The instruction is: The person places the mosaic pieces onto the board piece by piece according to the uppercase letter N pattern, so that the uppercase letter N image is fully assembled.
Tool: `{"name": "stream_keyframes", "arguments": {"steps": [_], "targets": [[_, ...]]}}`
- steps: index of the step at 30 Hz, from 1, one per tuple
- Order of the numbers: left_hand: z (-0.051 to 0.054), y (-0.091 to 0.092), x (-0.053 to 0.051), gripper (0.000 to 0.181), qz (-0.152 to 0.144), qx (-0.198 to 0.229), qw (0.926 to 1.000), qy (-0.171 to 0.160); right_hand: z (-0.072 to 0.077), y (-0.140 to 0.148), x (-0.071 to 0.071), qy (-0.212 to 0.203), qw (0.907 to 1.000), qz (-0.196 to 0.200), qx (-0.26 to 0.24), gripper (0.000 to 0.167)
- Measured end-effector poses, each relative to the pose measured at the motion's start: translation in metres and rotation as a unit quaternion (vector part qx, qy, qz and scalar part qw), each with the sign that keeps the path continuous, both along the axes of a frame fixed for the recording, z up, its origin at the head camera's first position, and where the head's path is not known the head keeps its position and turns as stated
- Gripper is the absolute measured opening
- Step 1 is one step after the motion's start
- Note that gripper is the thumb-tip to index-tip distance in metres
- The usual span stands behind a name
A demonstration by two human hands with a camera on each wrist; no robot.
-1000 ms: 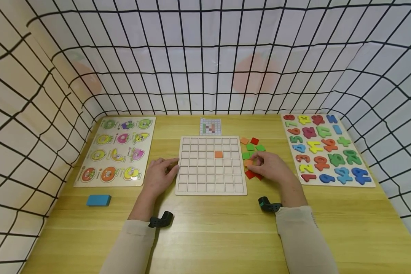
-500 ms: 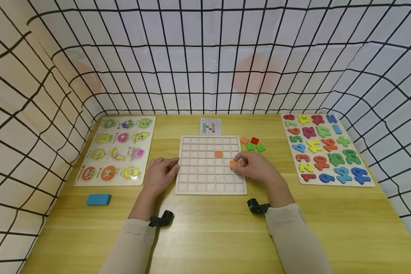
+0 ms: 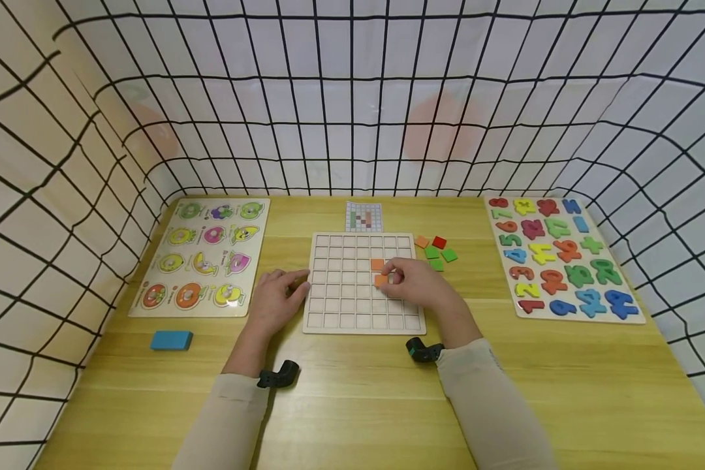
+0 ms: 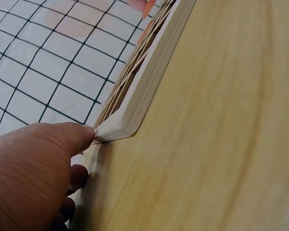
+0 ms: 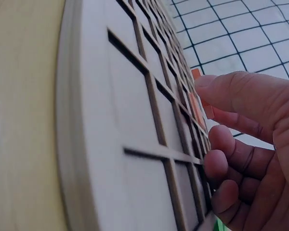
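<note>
A wooden grid board point(image 3: 331, 307) lies in the middle of the table, with an orange square tile point(image 3: 376, 264) set in one of its cells. My right hand point(image 3: 420, 282) is over the board's right half and pinches a second orange tile point(image 3: 380, 280) between thumb and forefinger, just below the first tile. That held tile stands tilted above the grid in the right wrist view. At the board's left edge, my left hand point(image 3: 275, 300) touches the rim with thumb and forefinger tips. Right of the board lie loose green tiles point(image 3: 449, 255) and a red tile point(image 3: 439, 242).
Behind the board is a small pattern card point(image 3: 363, 217). A fruit puzzle board point(image 3: 254, 228) lies left, with a blue block point(image 3: 172, 340) before it. The number puzzle board point(image 3: 599, 309) lies right. Black netting point(image 3: 352, 124) encloses the table's back and sides.
My right hand has lifted an orange tile from the loose pile and carried it left over the grid. My left hand has stayed at the board's edge.
</note>
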State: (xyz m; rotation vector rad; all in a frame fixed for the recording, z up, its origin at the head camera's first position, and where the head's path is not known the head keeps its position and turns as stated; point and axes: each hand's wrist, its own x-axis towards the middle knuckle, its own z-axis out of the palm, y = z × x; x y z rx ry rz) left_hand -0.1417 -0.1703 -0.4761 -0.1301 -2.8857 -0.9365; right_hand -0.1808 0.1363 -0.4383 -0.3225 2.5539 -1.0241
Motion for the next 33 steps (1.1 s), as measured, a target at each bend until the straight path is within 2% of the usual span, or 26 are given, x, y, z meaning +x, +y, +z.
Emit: {"name": "stream_keyframes", "arguments": {"steps": [7,14,22,33], "targets": [[0.003,0.001,0.001,0.035,-0.002,0.0,1.0,0.0,-0.003,-0.005,-0.005,0.021,0.9997,0.007,0.009,0.026],[0.003,0.001,0.001,0.035,-0.002,0.0,1.0,-0.002,-0.003,-0.01,-0.007,0.035,0.9985,0.006,0.042,0.025],[0.001,0.001,0.0,0.035,-0.004,-0.003,1.0,0.002,-0.004,-0.012,-0.007,0.033,0.9975,-0.002,0.062,0.028],[0.001,0.001,0.0,0.036,-0.003,-0.005,1.0,-0.003,-0.005,-0.013,-0.007,0.031,0.9979,-0.018,0.054,0.025]]}}
